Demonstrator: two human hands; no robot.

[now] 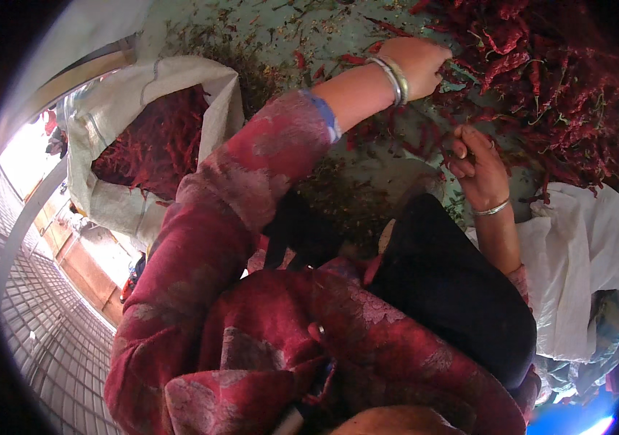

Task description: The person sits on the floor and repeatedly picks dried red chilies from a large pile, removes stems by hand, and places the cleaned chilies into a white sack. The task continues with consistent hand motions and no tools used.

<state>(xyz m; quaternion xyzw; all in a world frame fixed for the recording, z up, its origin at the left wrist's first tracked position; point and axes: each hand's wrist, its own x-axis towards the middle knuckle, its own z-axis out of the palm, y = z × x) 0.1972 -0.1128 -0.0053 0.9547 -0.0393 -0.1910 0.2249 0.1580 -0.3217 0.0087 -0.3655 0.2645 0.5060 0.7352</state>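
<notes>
A large heap of dried red chili peppers point(578, 94) fills the far right. My left hand point(414, 67), with two bangles at its wrist, reaches across to the heap's left edge; its fingers are closed and what they hold is hidden. Nearer to me, my right hand point(477, 163) is raised with curled fingers beside the heap's lower left side. Something dark and reddish shows at its fingertips, too small to make out. Loose chilies point(356, 59) and bits of stem are scattered over the pale green surface point(411, 181) around both hands.
On the left stands an open white woven sack point(219, 109) holding red chilies point(153, 145). White cloth point(567, 246) lies right of my right forearm. My dark-clad knee point(454, 290) rises below the hands. A wire mesh point(63, 355) runs along the lower left.
</notes>
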